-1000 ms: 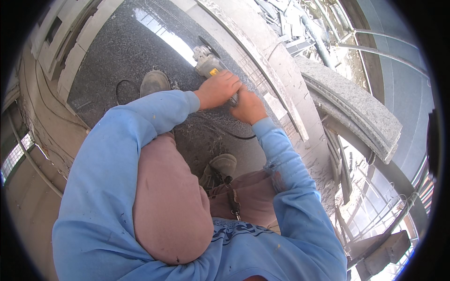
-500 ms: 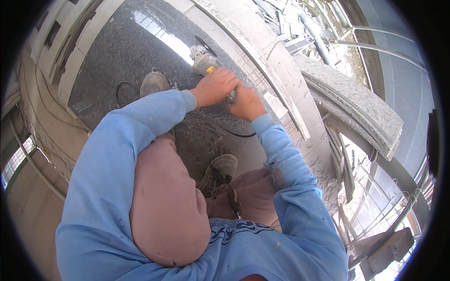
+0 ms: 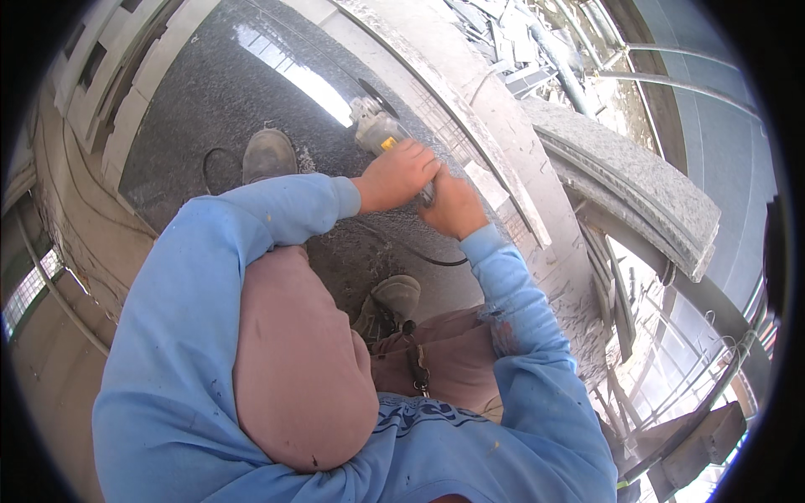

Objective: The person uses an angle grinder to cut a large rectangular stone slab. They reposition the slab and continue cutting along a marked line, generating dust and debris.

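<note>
An angle grinder (image 3: 375,130) with a grey head and a yellow patch is gripped between my two hands. My left hand (image 3: 399,175) wraps round its body just behind the head. Behind it, my right hand (image 3: 455,204) closes on the rear end of the handle. The thin dark disc (image 3: 378,98) stands edge-on at the right of the head, over the far right side of a dark polished stone slab (image 3: 193,126). Whether the disc touches the stone I cannot tell. A black cord (image 3: 411,250) runs from below my hands across the slab.
My shoes (image 3: 270,154) stand on the slab. A long pale strip (image 3: 470,126) lies along its right edge. Further right are stacked grey stone slabs (image 3: 625,176), with broken offcuts (image 3: 511,50) behind. Pale blocks (image 3: 134,126) line the left edge.
The grinder and both my hands have moved a little to the right and nearer to me, along the slab's right side. My grip is the same.
</note>
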A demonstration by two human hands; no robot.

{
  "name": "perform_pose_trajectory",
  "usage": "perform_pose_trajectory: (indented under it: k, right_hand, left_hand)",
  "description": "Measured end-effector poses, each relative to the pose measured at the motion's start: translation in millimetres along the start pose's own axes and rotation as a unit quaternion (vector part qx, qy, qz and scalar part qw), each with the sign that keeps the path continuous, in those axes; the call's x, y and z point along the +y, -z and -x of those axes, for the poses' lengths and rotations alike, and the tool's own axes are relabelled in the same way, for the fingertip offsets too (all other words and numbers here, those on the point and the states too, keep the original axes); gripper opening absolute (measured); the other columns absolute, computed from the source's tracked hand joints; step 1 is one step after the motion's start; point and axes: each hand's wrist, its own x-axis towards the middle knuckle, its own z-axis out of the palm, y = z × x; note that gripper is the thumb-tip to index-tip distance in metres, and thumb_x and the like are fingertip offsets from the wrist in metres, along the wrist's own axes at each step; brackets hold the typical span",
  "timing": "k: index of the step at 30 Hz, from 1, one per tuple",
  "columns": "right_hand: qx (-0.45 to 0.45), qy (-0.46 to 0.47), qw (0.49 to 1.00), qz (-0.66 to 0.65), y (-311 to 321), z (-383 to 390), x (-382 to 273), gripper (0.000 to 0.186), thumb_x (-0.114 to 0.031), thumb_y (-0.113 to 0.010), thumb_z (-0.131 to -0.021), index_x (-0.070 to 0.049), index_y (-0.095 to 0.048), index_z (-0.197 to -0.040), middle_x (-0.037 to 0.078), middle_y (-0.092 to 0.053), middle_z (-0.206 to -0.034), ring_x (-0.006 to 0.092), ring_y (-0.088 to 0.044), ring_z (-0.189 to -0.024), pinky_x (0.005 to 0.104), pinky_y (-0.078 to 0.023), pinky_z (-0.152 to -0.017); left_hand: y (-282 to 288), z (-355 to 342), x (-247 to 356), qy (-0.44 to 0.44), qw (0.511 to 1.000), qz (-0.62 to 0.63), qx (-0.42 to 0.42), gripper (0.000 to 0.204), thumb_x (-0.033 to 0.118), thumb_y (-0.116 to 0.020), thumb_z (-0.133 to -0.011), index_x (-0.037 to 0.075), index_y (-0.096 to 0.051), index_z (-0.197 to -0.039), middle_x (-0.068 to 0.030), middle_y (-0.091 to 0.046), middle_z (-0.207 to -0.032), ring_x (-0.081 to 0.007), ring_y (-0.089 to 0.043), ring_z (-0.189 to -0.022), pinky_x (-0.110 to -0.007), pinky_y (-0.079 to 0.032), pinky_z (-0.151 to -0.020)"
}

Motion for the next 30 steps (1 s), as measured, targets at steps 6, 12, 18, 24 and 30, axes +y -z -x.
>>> perform_pose_trajectory:
  k: [6, 12, 18, 24, 30]
  right_hand:
    - [-0.003, -0.009, 1.000, 0.017, -1.5, 1.1, 1.3, 0.064, -0.016, -0.083, -0.073, 0.005, -0.050, -0.123, 0.029, -0.072, -0.098, 0.0453, -0.071, -0.097, 0.0512, -0.058, -0.085]
    - [0.003, -0.003, 1.000, 0.008, -3.9, -8.7, -6.1, 0.058, -0.012, -0.078, -0.073, 0.005, -0.050, -0.121, 0.029, -0.072, -0.098, 0.0460, -0.071, -0.096, 0.0519, -0.058, -0.085]
    - [0.000, -0.003, 1.000, 0.009, -10.7, -29.7, -11.5, 0.056, -0.013, -0.077, -0.075, 0.005, -0.050, -0.120, 0.029, -0.072, -0.101, 0.0458, -0.071, -0.098, 0.0516, -0.057, -0.087]
    - [-0.007, 0.003, 1.000, 0.000, -10.2, -47.1, -22.2, 0.061, -0.019, -0.078, -0.077, 0.005, -0.050, -0.125, 0.030, -0.071, -0.103, 0.0471, -0.069, -0.100, 0.0517, -0.056, -0.089]
    - [-0.013, -0.004, 1.000, 0.014, -9.3, -50.1, -24.4, 0.058, -0.017, -0.082, -0.076, 0.003, -0.051, -0.121, 0.028, -0.072, -0.105, 0.0436, -0.071, -0.103, 0.0490, -0.058, -0.090]
  left_hand:
    - [0.9, -0.2, 1.6, -0.001, 1.000, -0.006, -0.017, 0.028, 0.008, -0.064, -0.080, -0.001, -0.064, -0.106, -0.0128, -0.062, -0.100, -0.0306, -0.060, -0.097, -0.041, -0.048, -0.091]
    - [2.3, 4.0, -10.1, 0.000, 1.000, -0.013, -0.018, 0.027, 0.008, -0.064, -0.080, 0.000, -0.063, -0.106, -0.0128, -0.061, -0.101, -0.0303, -0.060, -0.098, -0.041, -0.047, -0.092]
    - [3.9, 8.9, -28.8, 0.011, 1.000, -0.010, -0.014, 0.025, 0.007, -0.065, -0.079, 0.002, -0.063, -0.103, -0.0122, -0.061, -0.100, -0.0307, -0.060, -0.098, -0.042, -0.047, -0.092]
    - [7.7, 13.6, -48.5, 0.015, 1.000, -0.009, -0.013, 0.025, 0.007, -0.064, -0.078, 0.002, -0.062, -0.103, -0.0118, -0.061, -0.100, -0.0311, -0.060, -0.097, -0.042, -0.048, -0.090]
    - [8.5, 13.8, -49.1, 0.011, 1.000, -0.011, 0.001, 0.026, 0.007, -0.064, -0.079, 0.002, -0.062, -0.104, -0.0120, -0.061, -0.100, -0.0312, -0.060, -0.097, -0.042, -0.048, -0.089]
